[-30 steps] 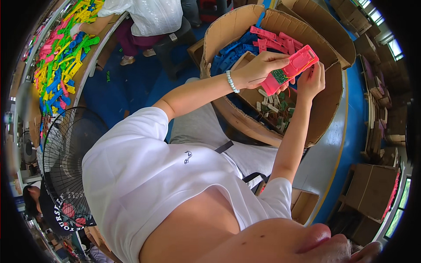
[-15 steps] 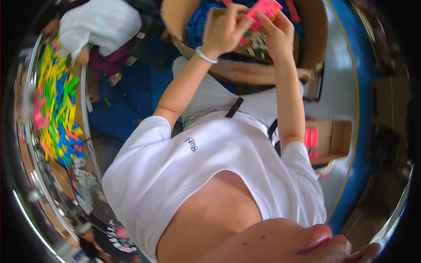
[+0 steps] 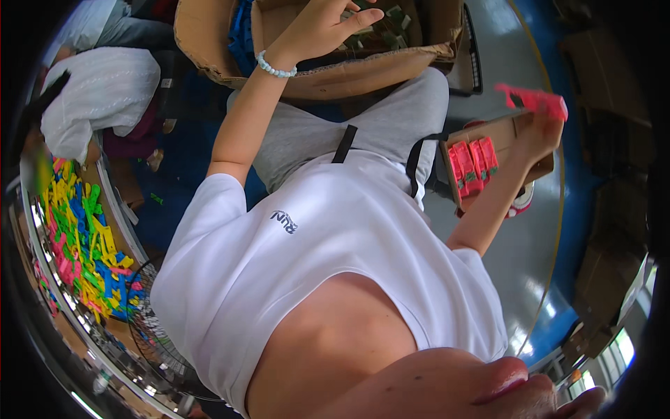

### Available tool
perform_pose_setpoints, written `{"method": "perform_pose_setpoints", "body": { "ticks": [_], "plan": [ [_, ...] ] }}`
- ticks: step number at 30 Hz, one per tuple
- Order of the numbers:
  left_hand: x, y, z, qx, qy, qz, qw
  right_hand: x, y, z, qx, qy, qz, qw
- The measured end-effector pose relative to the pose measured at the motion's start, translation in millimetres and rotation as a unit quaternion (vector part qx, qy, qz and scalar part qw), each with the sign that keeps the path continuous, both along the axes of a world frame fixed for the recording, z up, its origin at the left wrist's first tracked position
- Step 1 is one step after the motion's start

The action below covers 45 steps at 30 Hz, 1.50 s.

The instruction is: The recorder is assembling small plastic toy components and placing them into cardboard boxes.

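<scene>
Head view looks down over the person's white shirt and grey trousers. Left hand (image 3: 317, 28) is raised with the elbow bent, forearm running up from the sleeve to the large cardboard box (image 3: 391, 66) in front of the knees; a pale bead bracelet (image 3: 273, 68) sits on the wrist. Its fingers are loosely curled and a little apart, the index stretched out toward the box's inside, and nothing is gripped in them. Right hand (image 3: 537, 133) is out to the person's right side, arm bent at the elbow and forearm angled up and outward. Its fingers are closed on the lower edge of a pink flat piece (image 3: 534, 100), which is held above the far end of a small cardboard tray (image 3: 520, 126); how the fingertips sit on it is blurred. Three more pink pieces (image 3: 473, 164) lie side by side in that tray, near the right knee. Off to the left, a heap of yellow, green, blue and pink plastic parts (image 3: 84, 244) covers a table, and a wire fan guard (image 3: 157, 335) shows just below it.

Half a second ago both hands were together over the large box, sharing the pink piece between them. Now the hands are well apart: the right one has carried the piece away to the side tray, while the left has stayed at the box and let go. A second ago the same two-handed hold was already in place over the box
</scene>
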<state>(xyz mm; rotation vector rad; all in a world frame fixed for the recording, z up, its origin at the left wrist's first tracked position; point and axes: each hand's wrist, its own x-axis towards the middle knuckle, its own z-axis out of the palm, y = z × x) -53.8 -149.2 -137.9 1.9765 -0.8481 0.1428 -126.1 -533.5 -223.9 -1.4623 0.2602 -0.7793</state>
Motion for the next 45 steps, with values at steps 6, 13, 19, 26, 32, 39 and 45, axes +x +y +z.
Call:
{"method": "perform_pose_setpoints", "body": {
  "ticks": [6,13,19,26,32,39,45],
  "plan": [
    [92.8,82.0,-23.7,-0.009,0.056,0.113,0.992,-65.2,-148.0,-129.0,-0.568,0.394,-0.028,0.722],
    [221.6,135.0,-97.7,0.124,0.071,0.253,0.957,-42.9,-158.2,-185.8,-0.535,0.518,0.13,0.654],
    [267.8,133.0,-149.0,0.378,0.048,0.265,0.886,-41.1,-164.0,-180.5,-0.518,0.548,0.164,0.636],
    [293.9,151.9,-178.8,0.386,0.185,0.316,0.847,-64.8,-181.9,-187.2,-0.425,0.527,0.18,0.714],
    [301.6,163.5,-178.3,0.36,0.247,0.325,0.839,7.8,-136.9,-85.5,-0.54,0.44,0.087,0.712],
    [286.0,175.8,-179.8,0.311,0.145,0.447,0.826,159.2,74.4,72.7,-0.563,0.055,0.092,0.82],
    [233.8,167.0,-61.4,0.387,0.142,0.184,0.892,285.9,223.6,-12.9,-0.489,0.311,0.533,0.617]
  ]
}}
